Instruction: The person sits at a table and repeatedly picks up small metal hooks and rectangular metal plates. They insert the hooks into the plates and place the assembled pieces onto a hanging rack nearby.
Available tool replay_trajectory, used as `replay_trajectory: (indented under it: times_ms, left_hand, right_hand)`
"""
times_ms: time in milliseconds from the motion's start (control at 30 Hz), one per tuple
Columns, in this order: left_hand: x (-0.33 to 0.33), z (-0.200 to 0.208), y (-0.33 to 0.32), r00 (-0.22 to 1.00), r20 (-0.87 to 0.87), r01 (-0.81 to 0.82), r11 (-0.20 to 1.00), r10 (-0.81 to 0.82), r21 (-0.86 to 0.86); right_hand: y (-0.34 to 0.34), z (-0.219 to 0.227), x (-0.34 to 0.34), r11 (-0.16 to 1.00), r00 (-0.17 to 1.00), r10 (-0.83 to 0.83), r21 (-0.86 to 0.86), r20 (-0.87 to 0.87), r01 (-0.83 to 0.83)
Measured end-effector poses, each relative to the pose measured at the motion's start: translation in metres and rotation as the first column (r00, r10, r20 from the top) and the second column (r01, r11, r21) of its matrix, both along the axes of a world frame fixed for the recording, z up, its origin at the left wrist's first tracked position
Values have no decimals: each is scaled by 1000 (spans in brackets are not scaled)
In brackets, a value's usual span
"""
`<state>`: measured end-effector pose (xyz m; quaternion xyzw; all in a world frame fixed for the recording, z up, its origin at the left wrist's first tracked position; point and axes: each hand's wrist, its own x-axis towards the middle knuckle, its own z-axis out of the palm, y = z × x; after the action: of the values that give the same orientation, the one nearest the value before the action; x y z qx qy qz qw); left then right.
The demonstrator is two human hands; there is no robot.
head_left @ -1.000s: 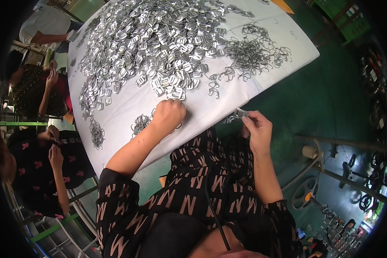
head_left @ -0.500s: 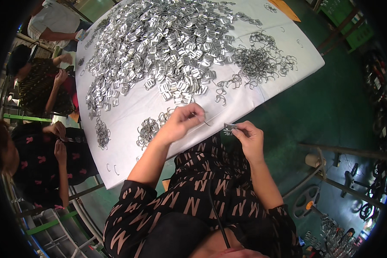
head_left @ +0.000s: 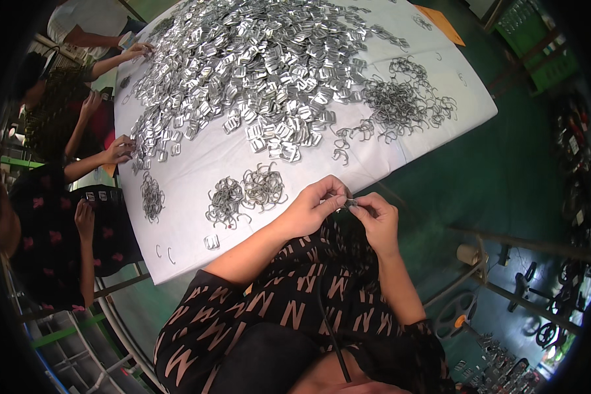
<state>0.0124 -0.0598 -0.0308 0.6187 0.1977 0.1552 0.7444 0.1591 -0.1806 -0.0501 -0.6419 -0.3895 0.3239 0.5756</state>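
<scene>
Right hand (head_left: 379, 224) grasps a metal piece (head_left: 350, 203) in its fingers; left hand (head_left: 314, 209) adjoins, grip unclear. Buckles (head_left: 262, 72) lie at their eleven o'clock.

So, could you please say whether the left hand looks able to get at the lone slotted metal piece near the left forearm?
Probably yes: the slotted metal piece lies uncovered on the white tabletop. The left hand is busy with small metal parts, though, so it may need freeing first.
</scene>
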Motion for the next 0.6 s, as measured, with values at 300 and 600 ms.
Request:
replay_trajectory:
  times_ms: [300, 600]
  left_hand:
    - [-8, 13, -17, 993, -78, -66, 953, 93, 295]
    - [-10, 18, -28, 992, -42, -83, 882, 116, 464]
  right_hand:
    - [55, 2, 28, 991, 936, 125, -90, 329, -101]
    - [156, -23, 13, 980, 539, 118, -11, 834, -197]
